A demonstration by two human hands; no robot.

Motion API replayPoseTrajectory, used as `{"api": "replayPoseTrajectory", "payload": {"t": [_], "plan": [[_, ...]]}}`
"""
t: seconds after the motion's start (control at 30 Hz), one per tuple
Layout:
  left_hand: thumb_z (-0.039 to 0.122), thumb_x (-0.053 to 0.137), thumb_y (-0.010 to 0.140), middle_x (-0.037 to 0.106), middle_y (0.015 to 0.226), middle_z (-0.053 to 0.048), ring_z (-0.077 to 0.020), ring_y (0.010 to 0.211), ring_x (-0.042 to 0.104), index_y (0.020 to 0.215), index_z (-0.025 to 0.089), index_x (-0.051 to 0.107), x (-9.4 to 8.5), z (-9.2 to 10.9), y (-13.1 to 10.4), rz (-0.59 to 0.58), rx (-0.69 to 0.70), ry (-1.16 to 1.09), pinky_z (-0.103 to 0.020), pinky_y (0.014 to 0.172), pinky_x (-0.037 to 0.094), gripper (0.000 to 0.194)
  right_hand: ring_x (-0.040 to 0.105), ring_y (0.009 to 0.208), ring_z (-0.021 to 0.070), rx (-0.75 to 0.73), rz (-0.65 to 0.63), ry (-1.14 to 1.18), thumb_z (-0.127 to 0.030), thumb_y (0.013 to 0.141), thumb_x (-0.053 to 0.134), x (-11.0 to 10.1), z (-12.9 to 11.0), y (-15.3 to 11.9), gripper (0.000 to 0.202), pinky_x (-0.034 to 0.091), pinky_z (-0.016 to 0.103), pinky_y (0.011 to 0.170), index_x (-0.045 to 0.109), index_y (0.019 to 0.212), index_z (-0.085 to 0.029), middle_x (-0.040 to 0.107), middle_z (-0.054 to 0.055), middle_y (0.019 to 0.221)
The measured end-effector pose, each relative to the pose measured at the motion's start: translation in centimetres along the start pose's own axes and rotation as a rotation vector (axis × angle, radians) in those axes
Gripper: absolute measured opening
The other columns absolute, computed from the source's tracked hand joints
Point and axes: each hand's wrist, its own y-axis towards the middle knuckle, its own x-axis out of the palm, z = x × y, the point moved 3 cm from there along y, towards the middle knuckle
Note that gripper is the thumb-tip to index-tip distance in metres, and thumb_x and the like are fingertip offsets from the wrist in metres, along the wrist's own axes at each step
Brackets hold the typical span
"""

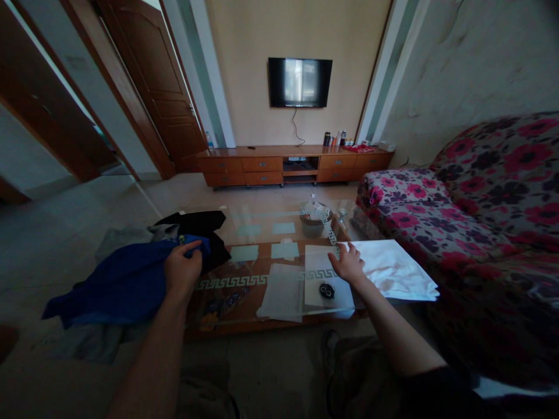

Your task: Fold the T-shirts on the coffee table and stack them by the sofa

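Observation:
My left hand [183, 267] is at the near right edge of a blue garment [126, 279], its thumb and index finger pinched on the cloth. Black cloth [196, 224] and grey cloth [116, 238] lie beside and beneath the blue one on the left of the glass table [248, 285]. On the right, my right hand [348, 262] has its fingers spread at the left edge of a folded white garment [388, 265]. No object shows in its grasp.
Papers [283, 291] and a round black item [326, 290] lie mid-table. A basket [313, 224] stands at the far side. A flowered sofa [414, 192] borders the right; a wooden cabinet [262, 166] stands beneath a television [300, 82].

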Motion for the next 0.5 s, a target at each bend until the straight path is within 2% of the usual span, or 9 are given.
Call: {"api": "replayPoseTrajectory", "payload": {"t": [0.07,0.17,0.23,0.33,0.37,0.5], "plan": [[0.03,0.069,0.079,0.073,0.117,-0.007,-0.0233,0.1,0.066,0.115,0.019,0.077,0.7,2.9,-1.9,-0.087,0.04,-0.303,-0.038,0.096,0.052,0.038,0.044,0.14,0.0349,-0.19,-0.098,0.143,-0.045,0.095,0.059,0.3,-2.0,-0.8,0.055,0.036,0.057,0.115,0.054,0.143,-0.018,0.047,0.019,0.15],[0.029,0.08,0.073,0.072,0.115,-0.007,-0.0205,0.098,0.068,0.115,0.018,0.077,2.4,7.1,-5.8,-0.428,-0.056,-0.832,-0.038,0.094,0.056,0.043,0.054,0.132,0.0268,-0.49,-0.263,0.378,-0.043,0.094,0.063,0.9,-5.2,-3.1,0.054,0.038,0.047,0.116,0.055,0.141,-0.019,0.057,0.015,0.14],[0.025,0.082,0.074,0.073,0.111,-0.008,-0.0215,0.099,0.069,0.121,0.019,0.074,3.4,9.3,-8.3,-0.671,-0.151,-1.073,-0.042,0.095,0.057,0.049,0.052,0.135,0.0267,-0.612,-0.32,0.497,-0.046,0.089,0.07,1.0,-7.0,-5.0,0.067,0.038,0.046,0.117,0.048,0.147,-0.021,0.054,0.014,0.145],[0.02,0.08,0.079,0.072,0.111,-0.008,-0.0206,0.099,0.069,0.132,0.022,0.068,4.3,11.2,-10.9,-0.88,-0.216,-1.221,-0.041,0.093,0.058,0.055,0.05,0.136,0.0285,-0.669,-0.313,0.627,-0.047,0.08,0.081,0.6,-8.9,-7.1,0.09,0.04,0.047,0.115,0.038,0.155,-0.022,0.051,0.015,0.149],[0.019,0.079,0.08,0.072,0.112,-0.008,-0.0195,0.098,0.069,0.135,0.023,0.067,4.6,11.5,-11.4,-0.919,-0.224,-1.237,-0.039,0.092,0.058,0.056,0.054,0.132,0.0286,-0.668,-0.303,0.659,-0.045,0.08,0.081,0.4,-9.3,-7.5,0.087,0.043,0.046,0.112,0.041,0.153,-0.022,0.055,0.013,0.145],[0.016,0.078,0.082,0.068,0.125,-0.008,-0.0179,0.106,0.067,0.139,0.024,0.063,5.8,11.8,-12.2,-0.977,-0.206,-1.249,-0.034,0.098,0.055,0.06,0.066,0.109,0.026,-0.604,-0.325,0.737,-0.034,0.088,0.069,-0.5,-9.5,-7.2,0.038,0.049,0.043,0.103,0.066,0.125,-0.023,0.071,0.005,0.118]]}}
